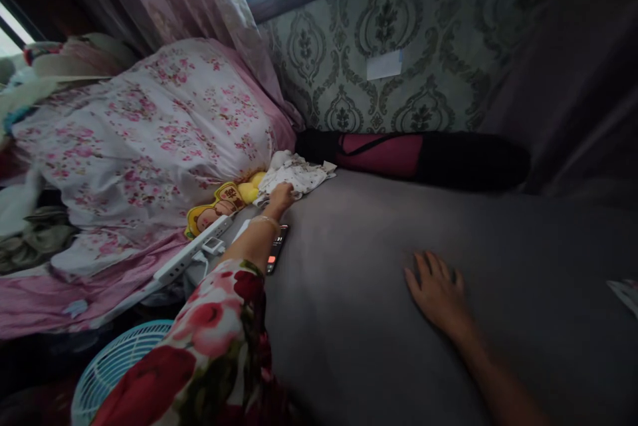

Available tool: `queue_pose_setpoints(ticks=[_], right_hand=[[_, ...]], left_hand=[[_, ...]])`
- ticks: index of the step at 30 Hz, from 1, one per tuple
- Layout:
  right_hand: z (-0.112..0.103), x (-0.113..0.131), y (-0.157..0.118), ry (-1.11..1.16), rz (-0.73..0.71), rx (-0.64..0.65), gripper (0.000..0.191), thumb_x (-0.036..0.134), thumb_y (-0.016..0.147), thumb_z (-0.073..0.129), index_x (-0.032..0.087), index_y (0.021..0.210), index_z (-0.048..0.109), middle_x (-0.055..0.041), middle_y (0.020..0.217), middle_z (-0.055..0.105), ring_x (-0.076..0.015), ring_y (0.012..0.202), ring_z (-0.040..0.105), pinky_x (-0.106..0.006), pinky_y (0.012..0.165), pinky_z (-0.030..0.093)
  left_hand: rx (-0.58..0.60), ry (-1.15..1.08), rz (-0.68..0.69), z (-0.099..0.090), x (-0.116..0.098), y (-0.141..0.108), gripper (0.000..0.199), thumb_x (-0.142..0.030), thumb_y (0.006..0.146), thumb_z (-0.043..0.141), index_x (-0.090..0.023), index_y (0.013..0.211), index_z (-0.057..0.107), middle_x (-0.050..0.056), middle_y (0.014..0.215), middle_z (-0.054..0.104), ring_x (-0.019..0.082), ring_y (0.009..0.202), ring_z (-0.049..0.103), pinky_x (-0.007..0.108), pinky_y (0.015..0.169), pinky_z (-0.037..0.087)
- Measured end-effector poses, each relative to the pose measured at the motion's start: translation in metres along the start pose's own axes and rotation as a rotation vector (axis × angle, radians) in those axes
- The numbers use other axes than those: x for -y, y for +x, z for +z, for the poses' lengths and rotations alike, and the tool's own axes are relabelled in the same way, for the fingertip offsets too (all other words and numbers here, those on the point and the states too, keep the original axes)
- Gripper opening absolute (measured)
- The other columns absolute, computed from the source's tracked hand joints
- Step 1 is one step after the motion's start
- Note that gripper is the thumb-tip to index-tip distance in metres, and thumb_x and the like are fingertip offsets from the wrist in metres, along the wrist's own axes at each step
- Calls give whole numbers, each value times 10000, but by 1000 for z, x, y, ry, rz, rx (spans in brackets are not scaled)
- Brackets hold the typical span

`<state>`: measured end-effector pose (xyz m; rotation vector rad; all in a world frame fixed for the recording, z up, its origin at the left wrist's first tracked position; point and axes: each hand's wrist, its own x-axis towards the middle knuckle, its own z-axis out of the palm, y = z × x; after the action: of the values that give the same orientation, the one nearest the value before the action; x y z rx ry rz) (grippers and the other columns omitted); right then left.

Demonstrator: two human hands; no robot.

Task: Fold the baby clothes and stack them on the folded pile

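My left hand (282,196) reaches forward to a crumpled white cloth (298,175) with small dark specks, and its curled fingers grip the near edge. Fingertips of that hand are partly hidden. Beside the cloth lies a yellow cartoon plush (219,208). Under my left forearm a phone (277,250) with a lit screen rests on the grey sheet (359,246), partly covered by the arm. My right hand (438,290) lies flat on that sheet, palm down with fingers spread, holding nothing.
A white power strip (192,250) with a plugged-in charger (214,246) runs along the left edge. Floral bedding (149,127) piles up behind it. A long black and maroon bag (381,155) lies against the wall. A blue plastic basket (119,359) stands at lower left.
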<state>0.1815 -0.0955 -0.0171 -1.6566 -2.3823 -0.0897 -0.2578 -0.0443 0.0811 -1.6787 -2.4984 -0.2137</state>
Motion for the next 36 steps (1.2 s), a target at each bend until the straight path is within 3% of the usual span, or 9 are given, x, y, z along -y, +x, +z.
queue_pose_setpoints(ticks=[3, 6, 13, 19, 22, 27, 32, 36], right_hand=[[4, -2, 1, -5, -4, 16, 629, 475, 931, 228, 113, 1380, 478, -170, 1459, 431, -310, 1358, 344, -575, 1085, 220], [5, -3, 2, -8, 7, 17, 634, 473, 928, 222, 114, 1383, 479, -167, 1464, 427, -308, 1366, 336, -573, 1090, 215], [-2, -1, 1, -13, 7, 39, 630, 468, 936, 202, 127, 1388, 478, -157, 1467, 430, -294, 1364, 344, -554, 1095, 224], [-8, 2, 0, -33, 14, 51, 615, 453, 944, 224, 119, 1392, 480, -147, 1472, 430, -294, 1368, 341, -534, 1112, 205], [-11, 3, -1, -35, 19, 55, 600, 444, 951, 226, 125, 1389, 484, -141, 1476, 427, -289, 1368, 341, -526, 1113, 211], [-10, 2, -1, -44, 20, 59, 600, 449, 955, 232, 117, 1386, 486, -144, 1478, 423, -295, 1369, 339, -529, 1112, 210], [-7, 1, -1, -11, 17, 59, 585, 447, 952, 259, 130, 1391, 479, -151, 1480, 418, -298, 1373, 336, -545, 1115, 201], [-7, -4, 1, 78, 31, 78, 581, 453, 934, 313, 123, 1376, 492, -157, 1476, 422, -312, 1372, 341, -576, 1110, 204]], left_hand=[[-55, 52, -60, -9, 33, 0, 341, -128, 827, 497, -92, 1151, 596, 168, 1196, 570, 264, 1124, 468, 352, 913, 376], [-56, 81, -82, -9, 48, 2, 317, -159, 795, 572, -99, 1104, 602, 159, 1167, 577, 292, 1139, 447, 384, 939, 360], [-49, 82, -140, -3, 51, 13, 288, -111, 785, 506, -99, 1051, 614, 187, 1115, 620, 325, 1131, 487, 437, 934, 367], [-51, -6, -180, -12, 48, 31, 191, -132, 746, 539, -72, 904, 628, 191, 939, 654, 346, 1095, 536, 441, 925, 384], [-114, -123, -203, -26, 37, 48, 257, -153, 817, 484, -83, 1046, 578, 173, 962, 646, 300, 1009, 579, 405, 869, 427], [-366, -469, -93, -59, -1, 74, 281, -128, 909, 350, -107, 1148, 496, 112, 1002, 608, 210, 941, 582, 344, 885, 439], [-484, -692, -4, -81, -43, 82, 218, -118, 912, 367, -110, 1089, 493, 76, 943, 577, 179, 889, 562, 351, 891, 436], [-466, -843, 148, -91, -75, 70, 114, -121, 886, 420, -158, 946, 509, 32, 875, 548, 150, 848, 537, 304, 845, 437]])
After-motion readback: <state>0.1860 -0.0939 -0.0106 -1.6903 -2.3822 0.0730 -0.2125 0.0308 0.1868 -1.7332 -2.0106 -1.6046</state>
